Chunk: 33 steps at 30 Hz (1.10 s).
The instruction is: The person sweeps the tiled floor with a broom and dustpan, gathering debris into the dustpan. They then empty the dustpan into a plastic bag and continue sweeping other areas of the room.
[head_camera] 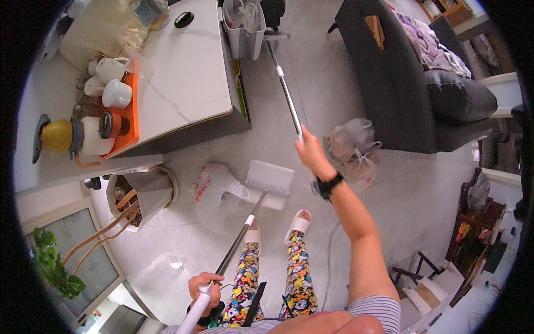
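My left hand [204, 288] grips the long handle [235, 246] of a white dustpan [273, 177]. The dustpan rests on the floor in front of my slippers. My right arm reaches forward, and my right hand [313, 152] is closed around a metal broom pole [287, 92] with a white collar. At the pole's far end, the broom head [277, 36] lies on the floor beside a grey waste bin [246, 37] with a bag liner. Touching the dustpan's left side is a white plastic bag [219, 194] with red print.
Tied clear plastic bags [354, 150] lie right of my right hand, near a dark sofa [388, 83]. On the left stand a white-topped counter [187, 75] with cups on an orange tray [132, 112], and a potted plant [148, 192]. A cable [329, 259] runs along the floor.
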Each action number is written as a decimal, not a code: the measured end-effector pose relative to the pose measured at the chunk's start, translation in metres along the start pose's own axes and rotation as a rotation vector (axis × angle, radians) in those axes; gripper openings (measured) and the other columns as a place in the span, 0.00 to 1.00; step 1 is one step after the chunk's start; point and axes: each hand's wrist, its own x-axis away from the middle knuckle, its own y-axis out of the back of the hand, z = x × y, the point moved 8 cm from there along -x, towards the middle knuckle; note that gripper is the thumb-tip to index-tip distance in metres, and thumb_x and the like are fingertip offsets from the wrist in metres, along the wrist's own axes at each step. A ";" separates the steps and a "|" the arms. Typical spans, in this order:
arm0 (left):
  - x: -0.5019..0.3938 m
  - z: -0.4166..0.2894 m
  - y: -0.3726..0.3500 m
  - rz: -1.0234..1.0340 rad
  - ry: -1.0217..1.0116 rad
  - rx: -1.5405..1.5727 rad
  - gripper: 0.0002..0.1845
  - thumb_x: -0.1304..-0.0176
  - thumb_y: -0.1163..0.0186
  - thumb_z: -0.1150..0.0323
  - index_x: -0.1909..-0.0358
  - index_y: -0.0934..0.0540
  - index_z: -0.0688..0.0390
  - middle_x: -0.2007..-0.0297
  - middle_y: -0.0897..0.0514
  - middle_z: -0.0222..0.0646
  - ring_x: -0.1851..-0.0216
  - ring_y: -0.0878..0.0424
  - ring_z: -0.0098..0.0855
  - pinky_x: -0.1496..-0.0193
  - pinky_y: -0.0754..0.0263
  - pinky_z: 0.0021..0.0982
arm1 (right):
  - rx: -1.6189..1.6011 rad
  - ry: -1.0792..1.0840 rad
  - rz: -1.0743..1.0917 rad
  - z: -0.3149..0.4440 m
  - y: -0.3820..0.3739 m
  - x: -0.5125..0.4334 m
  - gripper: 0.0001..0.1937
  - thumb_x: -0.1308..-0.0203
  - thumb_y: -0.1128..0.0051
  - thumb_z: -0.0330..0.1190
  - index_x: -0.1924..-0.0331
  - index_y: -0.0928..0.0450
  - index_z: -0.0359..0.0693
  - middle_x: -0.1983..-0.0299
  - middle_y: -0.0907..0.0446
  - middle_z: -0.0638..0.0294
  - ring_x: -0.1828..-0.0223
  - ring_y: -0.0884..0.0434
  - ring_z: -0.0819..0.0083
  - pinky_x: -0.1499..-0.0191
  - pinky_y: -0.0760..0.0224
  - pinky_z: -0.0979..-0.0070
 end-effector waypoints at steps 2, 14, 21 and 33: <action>-0.003 0.002 0.009 -0.003 0.049 0.017 0.18 0.51 0.49 0.80 0.59 0.43 0.57 0.71 0.22 0.49 0.78 0.27 0.29 0.75 0.27 0.27 | 0.078 0.073 -0.042 0.005 -0.019 -0.026 0.27 0.50 0.51 0.26 0.43 0.37 0.29 0.68 0.24 0.39 0.65 0.23 0.46 0.62 0.29 0.61; -0.002 0.017 0.047 -0.171 0.083 0.013 0.17 0.47 0.46 0.72 0.60 0.43 0.58 0.72 0.21 0.50 0.78 0.26 0.32 0.72 0.26 0.29 | 0.448 0.142 0.028 -0.023 -0.041 -0.139 0.26 0.51 0.48 0.25 0.44 0.35 0.36 0.65 0.24 0.40 0.59 0.24 0.45 0.57 0.30 0.57; 0.002 0.014 0.038 -0.125 0.068 -0.111 0.16 0.45 0.46 0.69 0.62 0.43 0.56 0.75 0.21 0.50 0.80 0.28 0.30 0.76 0.27 0.28 | 0.334 0.013 -0.004 -0.003 -0.066 -0.215 0.12 0.43 0.60 0.26 0.56 0.29 0.33 0.64 0.22 0.45 0.66 0.21 0.50 0.64 0.26 0.58; -0.017 0.008 0.014 -0.175 0.162 0.038 0.13 0.46 0.51 0.78 0.61 0.41 0.57 0.72 0.23 0.45 0.74 0.26 0.31 0.72 0.26 0.30 | -0.139 -0.241 0.256 -0.100 -0.031 -0.011 0.25 0.40 0.54 0.29 0.38 0.42 0.38 0.86 0.32 0.64 0.91 0.33 0.75 0.89 0.38 0.73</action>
